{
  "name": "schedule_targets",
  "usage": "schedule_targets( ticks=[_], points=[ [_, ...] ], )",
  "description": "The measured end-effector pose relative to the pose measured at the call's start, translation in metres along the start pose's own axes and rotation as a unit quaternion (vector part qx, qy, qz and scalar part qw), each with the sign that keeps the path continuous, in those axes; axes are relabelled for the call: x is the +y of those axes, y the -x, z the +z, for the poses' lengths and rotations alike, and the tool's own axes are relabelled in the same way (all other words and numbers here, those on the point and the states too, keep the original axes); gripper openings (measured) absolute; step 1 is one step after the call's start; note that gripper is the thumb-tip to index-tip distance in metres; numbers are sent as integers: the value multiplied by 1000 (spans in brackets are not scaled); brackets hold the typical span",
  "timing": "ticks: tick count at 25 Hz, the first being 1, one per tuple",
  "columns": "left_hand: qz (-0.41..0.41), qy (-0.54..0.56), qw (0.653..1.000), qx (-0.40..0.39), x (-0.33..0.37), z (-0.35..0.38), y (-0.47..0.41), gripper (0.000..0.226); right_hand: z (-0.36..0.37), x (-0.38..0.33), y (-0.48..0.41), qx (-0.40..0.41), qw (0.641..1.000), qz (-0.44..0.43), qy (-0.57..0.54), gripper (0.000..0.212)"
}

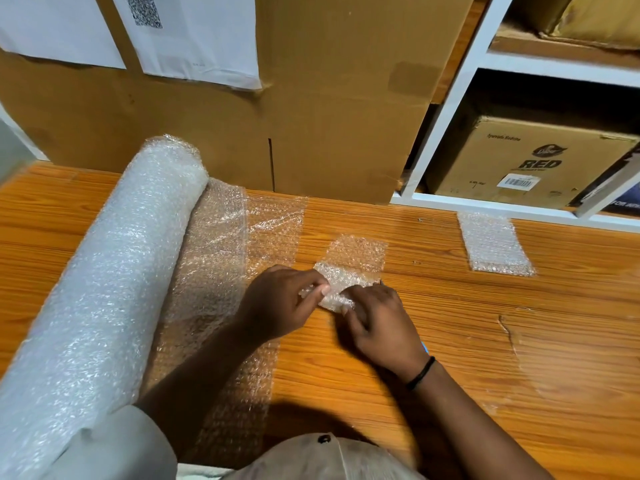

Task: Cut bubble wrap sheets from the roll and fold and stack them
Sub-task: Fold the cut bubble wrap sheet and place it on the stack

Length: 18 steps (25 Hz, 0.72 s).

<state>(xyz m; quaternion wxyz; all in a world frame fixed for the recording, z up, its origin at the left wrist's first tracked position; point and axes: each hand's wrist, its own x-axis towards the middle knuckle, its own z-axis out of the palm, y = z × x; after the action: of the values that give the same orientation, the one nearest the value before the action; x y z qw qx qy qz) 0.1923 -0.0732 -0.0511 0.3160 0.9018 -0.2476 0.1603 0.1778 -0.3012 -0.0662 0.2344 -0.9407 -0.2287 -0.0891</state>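
Observation:
A big roll of bubble wrap [114,271] lies along the left of the wooden table [485,323], with its loose end [225,271] spread flat to its right. A small cut sheet [356,258] lies at the table's middle, its near end folded up. My left hand [287,303] pinches the folded near edge at its left side. My right hand [377,327] pinches the same fold at its right side. A folded stack of bubble wrap [495,244] rests farther right, near the shelf.
A large cardboard box [311,98] with taped paper sheets [194,36] stands behind the table. A white shelf unit [460,98] at the back right holds a printed carton [526,161]. The tabletop has a scratch [505,323] at the right.

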Motion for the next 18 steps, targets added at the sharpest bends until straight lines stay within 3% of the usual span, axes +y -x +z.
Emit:
schedule_targets(
  ticks=[3, 6, 13, 18],
  points=[
    [-27, 45, 997, 53, 3, -12, -18, 24, -23, -1, -26, -19, 994, 66, -88, 20],
    [-55, 3, 996, 76, -2, -5, -33, 36, -28, 20, -65, -15, 990, 117, -75, 22],
    [-27, -148, 982, -112, -19, 42, -48, 55, -9, 63, -118, -48, 982, 180, 38, 19],
    [-42, -177, 965, -190, -29, 60, -52, 59, 0, 49, -109, 62, 980, 176, 76, 45]
  ],
)
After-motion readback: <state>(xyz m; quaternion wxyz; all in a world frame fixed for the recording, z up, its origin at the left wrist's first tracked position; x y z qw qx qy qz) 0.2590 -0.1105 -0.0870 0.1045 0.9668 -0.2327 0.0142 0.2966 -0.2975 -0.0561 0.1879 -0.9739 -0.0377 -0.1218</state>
